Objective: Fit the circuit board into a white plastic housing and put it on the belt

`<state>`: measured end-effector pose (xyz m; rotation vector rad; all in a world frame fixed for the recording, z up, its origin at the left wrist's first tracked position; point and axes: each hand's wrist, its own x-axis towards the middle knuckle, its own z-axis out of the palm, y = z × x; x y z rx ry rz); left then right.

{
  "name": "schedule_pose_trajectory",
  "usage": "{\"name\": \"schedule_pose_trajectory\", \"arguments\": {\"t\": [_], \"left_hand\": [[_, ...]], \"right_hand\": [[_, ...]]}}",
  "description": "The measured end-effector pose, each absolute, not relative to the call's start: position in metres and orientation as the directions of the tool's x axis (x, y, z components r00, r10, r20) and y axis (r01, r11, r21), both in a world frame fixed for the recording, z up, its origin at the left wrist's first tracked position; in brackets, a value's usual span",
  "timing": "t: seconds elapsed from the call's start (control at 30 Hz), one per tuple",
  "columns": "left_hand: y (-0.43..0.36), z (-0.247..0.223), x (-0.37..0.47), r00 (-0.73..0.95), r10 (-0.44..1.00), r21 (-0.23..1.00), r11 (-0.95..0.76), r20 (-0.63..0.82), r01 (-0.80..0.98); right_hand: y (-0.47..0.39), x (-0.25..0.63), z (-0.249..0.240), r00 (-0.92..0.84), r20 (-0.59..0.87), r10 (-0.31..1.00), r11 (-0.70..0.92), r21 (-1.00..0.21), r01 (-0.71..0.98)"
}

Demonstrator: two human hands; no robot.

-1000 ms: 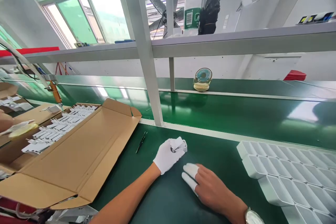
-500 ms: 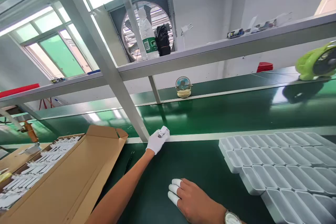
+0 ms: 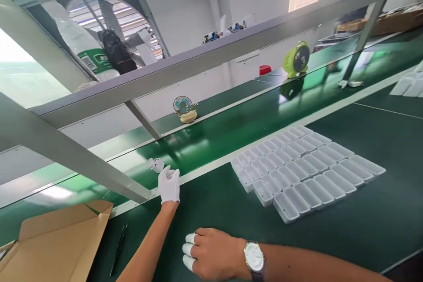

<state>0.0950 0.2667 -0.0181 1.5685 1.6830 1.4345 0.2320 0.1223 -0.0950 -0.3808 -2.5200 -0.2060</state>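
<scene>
While the left hand (image 3: 168,185) (in a white glove) is being stretched out to the green conveyor belt (image 3: 231,130), its fingers are being held loosely open just beside a small white part (image 3: 156,164) lying on the belt; no contact can be made out. The right hand (image 3: 211,255), with white cots on its fingertips (image 3: 190,250), is being rested flat and empty on the green table (image 3: 330,229). White trays (image 3: 304,169) are being kept to its right.

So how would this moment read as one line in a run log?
left hand: gloved, open, beside small white part on green belt | right hand: flat on bench, holding nothing | white tray: right of hands
</scene>
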Motion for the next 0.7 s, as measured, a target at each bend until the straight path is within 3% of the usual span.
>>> {"name": "schedule_pose_trajectory", "arguments": {"t": [0.07,0.1,0.17,0.27,0.33,0.4,0.47,0.6,0.67,0.7], "left_hand": [[0.247,-0.025,0.119,-0.057,0.961,0.848,-0.211,0.272,0.486],[0.235,-0.025,0.132,0.128,0.963,0.814,-0.268,0.236,0.515],[0.211,-0.02,0.162,0.459,0.87,0.682,-0.447,0.181,0.579],[0.183,-0.003,0.205,0.703,0.704,0.346,-0.687,0.099,0.64],[0.174,0.008,0.227,0.775,0.63,0.084,-0.776,0.058,0.625],[0.172,0.016,0.241,0.826,0.563,-0.088,-0.822,0.021,0.563],[0.173,0.018,0.251,0.858,0.513,-0.129,-0.853,-0.029,0.506],[0.174,0.009,0.26,0.859,0.5,-0.053,-0.866,-0.109,0.497],[0.171,0.005,0.26,0.85,0.513,-0.032,-0.858,-0.12,0.513],[0.169,0.004,0.258,0.848,0.517,-0.018,-0.855,-0.117,0.519]], "right_hand": [[0.124,0.233,-0.094,-0.793,0.565,0.23,0.944,0.069,0.323],[0.124,0.233,-0.093,-0.795,0.561,0.229,0.942,0.077,0.326],[0.125,0.233,-0.091,-0.812,0.538,0.227,0.941,0.093,0.324],[0.127,0.234,-0.085,-0.865,0.459,0.202,0.956,0.099,0.276],[0.129,0.234,-0.08,-0.893,0.418,0.168,0.969,0.099,0.228],[0.13,0.235,-0.074,-0.903,0.408,0.134,0.973,0.118,0.197],[0.131,0.237,-0.069,-0.903,0.415,0.114,0.976,0.123,0.18],[0.133,0.238,-0.069,-0.885,0.454,0.104,0.989,0.042,0.139],[0.134,0.236,-0.075,-0.82,0.52,0.238,0.969,-0.077,0.233],[0.135,0.234,-0.078,-0.731,0.569,0.376,0.924,-0.171,0.342]]}}
